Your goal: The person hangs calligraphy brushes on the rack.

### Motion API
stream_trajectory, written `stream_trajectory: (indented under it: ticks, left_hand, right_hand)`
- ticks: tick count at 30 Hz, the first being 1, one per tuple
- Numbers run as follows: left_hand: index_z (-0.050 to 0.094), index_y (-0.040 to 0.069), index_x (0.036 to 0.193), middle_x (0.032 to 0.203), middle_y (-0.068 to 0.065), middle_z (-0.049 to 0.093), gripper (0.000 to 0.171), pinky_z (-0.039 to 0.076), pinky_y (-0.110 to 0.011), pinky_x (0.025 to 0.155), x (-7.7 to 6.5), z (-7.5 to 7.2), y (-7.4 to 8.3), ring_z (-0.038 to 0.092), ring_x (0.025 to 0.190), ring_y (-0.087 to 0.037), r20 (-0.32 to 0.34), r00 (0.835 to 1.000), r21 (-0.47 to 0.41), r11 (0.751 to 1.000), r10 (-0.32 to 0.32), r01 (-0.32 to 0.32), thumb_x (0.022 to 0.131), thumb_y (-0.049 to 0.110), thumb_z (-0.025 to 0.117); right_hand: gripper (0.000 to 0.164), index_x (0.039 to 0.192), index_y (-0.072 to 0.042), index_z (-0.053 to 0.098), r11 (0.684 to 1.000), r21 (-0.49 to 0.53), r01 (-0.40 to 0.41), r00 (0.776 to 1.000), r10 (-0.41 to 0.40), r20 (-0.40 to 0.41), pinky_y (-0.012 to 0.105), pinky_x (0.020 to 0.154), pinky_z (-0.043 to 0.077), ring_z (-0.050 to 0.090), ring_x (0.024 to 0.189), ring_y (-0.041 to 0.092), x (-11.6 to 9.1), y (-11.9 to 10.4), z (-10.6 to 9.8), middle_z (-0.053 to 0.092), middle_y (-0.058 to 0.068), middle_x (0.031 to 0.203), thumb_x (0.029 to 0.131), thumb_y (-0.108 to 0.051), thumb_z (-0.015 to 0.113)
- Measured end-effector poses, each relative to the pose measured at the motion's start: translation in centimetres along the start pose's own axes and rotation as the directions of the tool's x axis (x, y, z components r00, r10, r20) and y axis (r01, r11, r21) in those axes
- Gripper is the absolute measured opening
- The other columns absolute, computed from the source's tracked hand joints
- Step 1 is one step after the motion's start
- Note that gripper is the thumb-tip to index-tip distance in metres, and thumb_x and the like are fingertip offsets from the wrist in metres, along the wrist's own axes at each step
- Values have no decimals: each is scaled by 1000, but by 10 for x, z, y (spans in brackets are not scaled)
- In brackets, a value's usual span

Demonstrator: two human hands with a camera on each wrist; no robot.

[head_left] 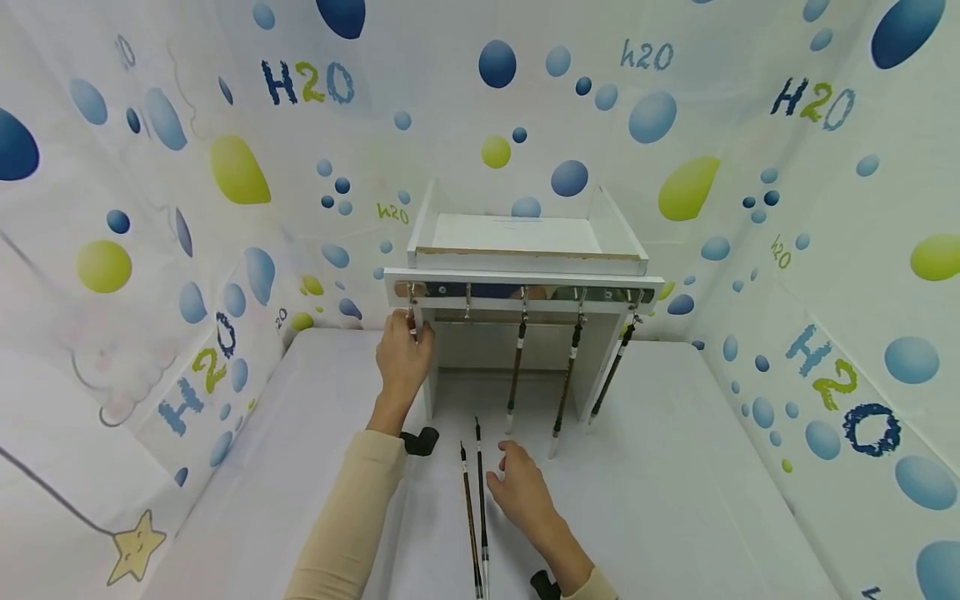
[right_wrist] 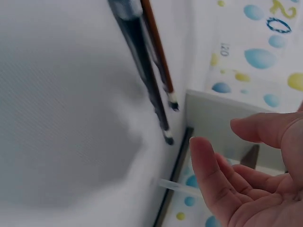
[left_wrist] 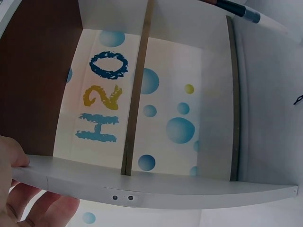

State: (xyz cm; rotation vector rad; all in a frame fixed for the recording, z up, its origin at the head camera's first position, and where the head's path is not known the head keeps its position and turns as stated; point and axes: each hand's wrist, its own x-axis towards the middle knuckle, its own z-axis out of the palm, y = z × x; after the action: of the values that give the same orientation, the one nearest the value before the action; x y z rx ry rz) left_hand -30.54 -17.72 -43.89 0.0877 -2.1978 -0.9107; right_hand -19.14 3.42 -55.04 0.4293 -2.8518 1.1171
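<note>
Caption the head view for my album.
Calligraphy brushes hang from a white rack gripped by the left hand; two more lie beside the right hand.

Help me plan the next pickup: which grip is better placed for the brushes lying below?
Likely the right grip: empty and close beside those brushes, whereas the left grip holds the rack's side panel.

The left wrist view's left edge truncates the left hand (head_left: 402,358); its top edge cuts a blurred hanging brush (left_wrist: 232,7). The head view's bottom edge crops the brown brush (head_left: 470,517) and black brush (head_left: 481,500). A dark item (head_left: 412,325) at the left fingertips: unidentifiable.
</note>
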Motion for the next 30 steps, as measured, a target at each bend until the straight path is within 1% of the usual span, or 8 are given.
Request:
stream_trajectory:
  ticks: [5,9,11,14,18,22,25,30]
  left_hand:
    - [61,-5,107,99,-23,66,27,56,-57,68,-1,0,1,74,84,-39,-5,1000,0,1000,1,-1,91,16,62]
    - [60,-5,107,98,-23,65,26,56,-57,67,-1,0,0,73,83,-40,-15,1000,-1,1000,10,-10,91,16,62]
    - [60,-5,107,97,-23,65,26,56,-57,67,-1,0,-1,73,83,-40,-18,1000,0,1000,12,-12,91,16,62]
    - [60,-5,107,98,-23,65,27,56,-56,67,-1,0,-1,73,83,-40,-13,1000,4,1000,6,-6,91,16,63]
    - [60,-5,107,98,-23,65,27,55,-56,68,-2,0,-1,73,84,-40,-4,1000,-2,1000,-3,3,91,16,63]
    - [60,-5,106,98,-22,65,26,55,-57,68,-3,0,-2,73,84,-40,-3,1000,-6,1000,-7,7,91,17,62]
    - [60,-5,107,98,-23,65,26,55,-57,67,-3,0,-2,73,84,-40,-5,1000,-7,1000,-1,1,92,17,62]
    - [60,-5,107,97,-24,65,27,55,-57,66,-3,-1,0,73,83,-41,-10,1000,1,1000,13,-13,92,17,62]
  right_hand:
    - [47,127,9,56,1000,3,-24,999,23,39,21,55,45,52,63,8,-7,3,11,63,8,90,87,-11,71]
    - [47,123,11,56,1000,-13,-16,998,16,56,24,57,50,60,69,14,-12,5,20,65,11,90,85,-9,73]
    - [46,122,11,56,1000,-12,-14,998,15,60,26,58,51,62,71,15,-14,5,23,65,11,89,84,-8,73]
    - [46,122,12,56,1000,-7,-11,997,11,71,27,58,51,61,72,15,-17,6,26,64,10,88,83,-8,72]
    - [47,122,13,56,1000,9,-27,995,26,100,29,58,50,59,70,15,-19,8,30,63,10,87,83,-10,72]
    - [47,121,14,56,998,13,-58,990,56,127,35,62,54,63,74,22,-21,8,33,65,15,92,83,-11,71]
    - [47,119,14,57,998,2,-66,990,65,126,42,69,57,67,80,29,-22,8,35,67,22,97,82,-10,72]
    - [45,115,17,58,997,-2,-73,989,72,128,49,76,57,68,88,38,-22,6,37,66,28,101,80,-8,73]
